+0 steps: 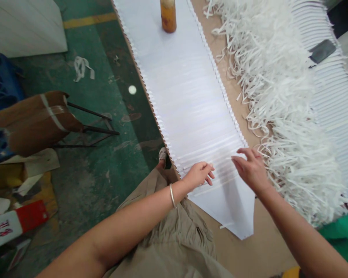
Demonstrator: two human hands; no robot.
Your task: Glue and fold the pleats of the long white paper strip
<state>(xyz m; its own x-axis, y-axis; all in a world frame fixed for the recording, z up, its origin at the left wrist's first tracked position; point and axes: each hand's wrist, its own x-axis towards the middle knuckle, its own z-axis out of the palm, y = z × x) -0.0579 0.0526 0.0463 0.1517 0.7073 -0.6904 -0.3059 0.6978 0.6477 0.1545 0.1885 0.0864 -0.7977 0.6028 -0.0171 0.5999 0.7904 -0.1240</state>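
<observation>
Long row of overlapped white sheets (188,104) on brown counter (272,231), loose white strips (290,100) heaped at right. Left hand (198,174) over sheets, fingers loosely curled; cannot tell whether holding anything. Right hand (251,168) at sheets' right edge, thumb and forefinger narrowly parted. Step seems to be working along narrow bands near pointed end; next move likely calls for light fingertip pinch. Red-and-white box (31,217), lower left: dark sideways characters, unreadable.
</observation>
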